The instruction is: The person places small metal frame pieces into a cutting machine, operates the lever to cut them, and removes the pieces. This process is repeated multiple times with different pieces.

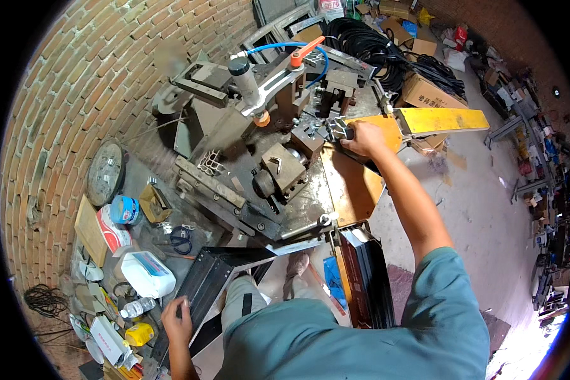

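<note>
My right hand (pixel 364 138) reaches far over the metal workbench. Its fingers are closed on a dark piece with pale edge lines (pixel 341 130), which looks like a short cut of metal profile; the hand partly hides it. This piece is beside metal blocks on the bench and a yellow-brown board (pixel 348 190). My left hand (pixel 176 322) is low at the left, fingers apart and holding nothing visible, next to a dark metal profile frame (pixel 212 278). A clamping machine (pixel 284 166) with an orange-handled lever (pixel 307 52) occupies the middle of the bench.
More pale-edged profile pieces (pixel 209 162) lie on the bench. Toward the left are a white jug (pixel 147 274), a clear bottle (pixel 137 308) and a yellow container (pixel 139 334). A yellow beam (pixel 443 120) juts out rightward. Coiled black hose (pixel 367 47) and a cardboard box (pixel 427 93) stand behind.
</note>
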`<state>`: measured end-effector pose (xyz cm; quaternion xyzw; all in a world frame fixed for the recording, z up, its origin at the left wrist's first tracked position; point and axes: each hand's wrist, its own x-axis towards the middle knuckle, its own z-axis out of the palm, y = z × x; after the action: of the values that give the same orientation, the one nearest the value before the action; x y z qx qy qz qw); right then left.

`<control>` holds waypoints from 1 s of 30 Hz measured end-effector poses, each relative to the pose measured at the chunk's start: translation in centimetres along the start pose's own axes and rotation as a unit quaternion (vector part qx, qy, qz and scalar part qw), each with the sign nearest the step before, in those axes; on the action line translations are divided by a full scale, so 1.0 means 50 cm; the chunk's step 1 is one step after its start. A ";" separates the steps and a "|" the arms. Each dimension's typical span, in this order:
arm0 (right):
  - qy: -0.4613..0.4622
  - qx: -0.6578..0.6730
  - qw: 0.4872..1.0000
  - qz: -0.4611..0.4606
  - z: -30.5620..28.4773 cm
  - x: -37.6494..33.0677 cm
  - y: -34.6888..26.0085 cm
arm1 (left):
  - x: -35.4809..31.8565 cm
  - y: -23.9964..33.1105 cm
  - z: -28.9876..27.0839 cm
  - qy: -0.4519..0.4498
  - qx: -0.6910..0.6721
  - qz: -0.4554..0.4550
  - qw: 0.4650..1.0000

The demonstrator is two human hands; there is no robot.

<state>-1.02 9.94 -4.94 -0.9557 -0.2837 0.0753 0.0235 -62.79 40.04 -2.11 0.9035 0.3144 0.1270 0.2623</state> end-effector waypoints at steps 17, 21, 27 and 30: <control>0.064 -0.007 0.998 -0.001 0.025 0.013 -0.003 | 0.909 -0.024 0.112 0.082 -0.062 0.155 0.983; 0.042 0.021 0.999 0.018 0.011 0.023 -0.013 | 1.107 -0.054 0.166 0.110 -0.035 0.156 0.981; 0.025 0.034 0.999 0.030 0.000 0.037 -0.028 | 1.342 -0.138 0.226 0.161 0.011 0.147 0.976; 0.034 0.059 0.998 0.011 0.005 0.045 -0.020 | 1.403 -0.149 0.232 0.180 0.068 0.122 0.974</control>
<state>0.24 12.00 -5.39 -0.9577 -0.2674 0.0599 0.0884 -7.91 84.92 -11.35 0.9130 0.2514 0.2973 0.1220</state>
